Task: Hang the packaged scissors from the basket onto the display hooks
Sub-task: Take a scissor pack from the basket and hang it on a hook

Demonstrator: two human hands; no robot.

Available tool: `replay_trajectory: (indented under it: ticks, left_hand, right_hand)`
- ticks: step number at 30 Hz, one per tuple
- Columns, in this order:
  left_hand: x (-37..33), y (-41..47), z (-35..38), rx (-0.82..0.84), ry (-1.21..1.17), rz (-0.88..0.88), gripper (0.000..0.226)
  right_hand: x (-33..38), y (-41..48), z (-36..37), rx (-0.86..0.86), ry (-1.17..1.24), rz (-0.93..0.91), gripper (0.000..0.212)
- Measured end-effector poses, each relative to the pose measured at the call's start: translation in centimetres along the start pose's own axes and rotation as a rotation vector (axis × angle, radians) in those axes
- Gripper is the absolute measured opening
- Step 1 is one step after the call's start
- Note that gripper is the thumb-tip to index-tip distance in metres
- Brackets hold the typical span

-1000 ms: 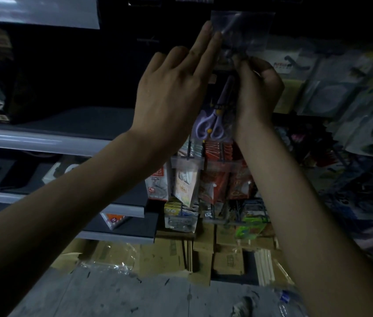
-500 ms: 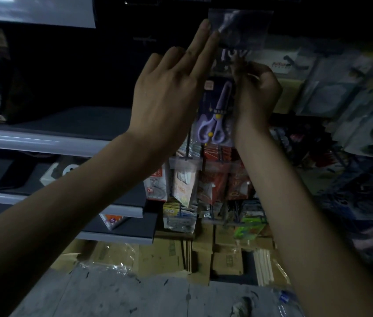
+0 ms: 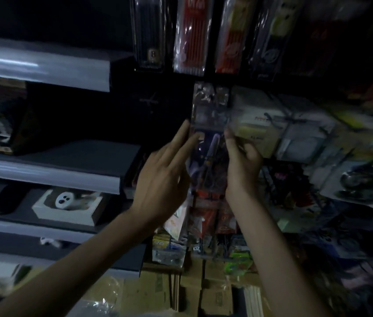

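The packaged scissors [image 3: 211,143], purple-handled in a clear bag, hang upright against the dark display between my two hands. My left hand [image 3: 162,179] reaches up with straight fingers, and their tips touch the bag's left edge. On the other side, my right hand [image 3: 242,165] pinches the bag's right edge with thumb and curled fingers. The bag's top [image 3: 210,104] and the hook it is on are too dark and blurred to make out. No basket is in view.
Long pencil packs [image 3: 189,35] hang just above the scissors. Grey shelves [image 3: 43,67] with a white boxed item [image 3: 66,204] run along the left. Carded goods [image 3: 352,184] crowd the right, more packets [image 3: 203,216] hang below, and cardboard boxes [image 3: 190,291] stand on the floor.
The view has tilted upward, bringing the pencil packs into sight. Both hands now sit lower along the bag, with the left fingertips off its top and at its left edge.
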State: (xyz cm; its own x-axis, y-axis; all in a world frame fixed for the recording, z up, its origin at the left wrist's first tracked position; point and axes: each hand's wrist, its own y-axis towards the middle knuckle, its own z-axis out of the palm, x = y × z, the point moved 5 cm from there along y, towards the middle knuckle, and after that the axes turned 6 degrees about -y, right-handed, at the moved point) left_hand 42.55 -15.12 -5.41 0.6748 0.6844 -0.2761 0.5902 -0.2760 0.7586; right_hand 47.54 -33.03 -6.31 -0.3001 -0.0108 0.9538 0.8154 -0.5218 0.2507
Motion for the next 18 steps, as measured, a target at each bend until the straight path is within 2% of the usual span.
replay_trajectory:
  ticks: [5,7,9,12,18]
  left_hand:
    - [2.8,-1.5,2.2,0.015,-0.715,-0.565,0.049]
    - [3.3,-1.5,3.0,0.029,-0.901,-0.728,0.034]
    - [3.5,-1.4,3.3,0.032,-0.917,-0.749,0.015]
    - [3.8,-1.8,3.7,0.052,-0.929,-0.739,0.005]
    - [3.4,-2.8,4.2,0.0,-0.979,-0.764,0.002]
  right_hand:
    - [0.1,-0.3,-0.5,0.007,-0.036,0.027,0.021]
    - [0.4,-0.3,-0.7,0.003,-0.051,0.038,0.018]
    - [0.6,-0.5,-0.9,0.015,-0.067,0.05,0.017]
    - [0.5,-1.2,-1.5,0.053,-0.097,0.071,0.016]
    - [-0.8,-3.5,-3.3,0.108,-0.179,0.057,0.022]
